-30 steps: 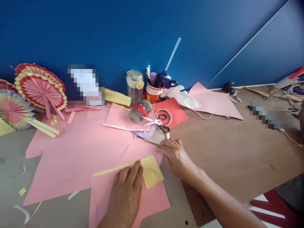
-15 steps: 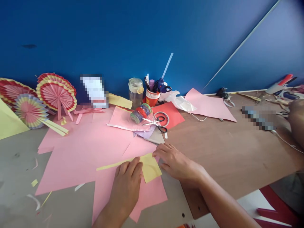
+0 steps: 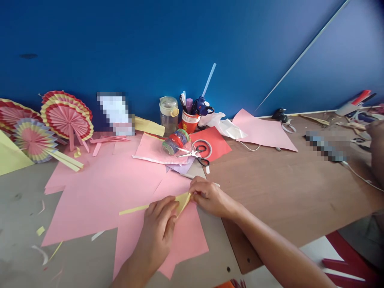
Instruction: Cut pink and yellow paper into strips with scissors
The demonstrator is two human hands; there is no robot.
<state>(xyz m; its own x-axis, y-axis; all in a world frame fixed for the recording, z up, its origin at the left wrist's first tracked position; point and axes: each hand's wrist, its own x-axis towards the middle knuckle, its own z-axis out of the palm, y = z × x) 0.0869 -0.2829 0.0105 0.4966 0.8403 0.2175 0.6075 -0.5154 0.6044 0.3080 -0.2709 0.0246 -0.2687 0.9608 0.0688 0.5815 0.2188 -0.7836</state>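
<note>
A small piece of yellow paper lies over pink sheets at the table's front, its right side tilted up. My right hand pinches the raised right edge between thumb and fingers. At its left end, my left hand grips the paper with bent fingers and hides part of it. A narrow yellow strip sticks out leftward from behind my left fingers. Beyond my right hand, black-handled scissors rest by a roll of tape and a bundle of colourful yarn.
Folded paper fans lean against the blue wall at left. A lidded bottle and a paper cup of tools stand at the back. Pink sheets cover the left table. Another person's hand is at far right.
My right hand has closed on the yellow paper's right edge and lifted it, so the flat flap now stands up and folds toward my left hand. The view has shifted slightly.
</note>
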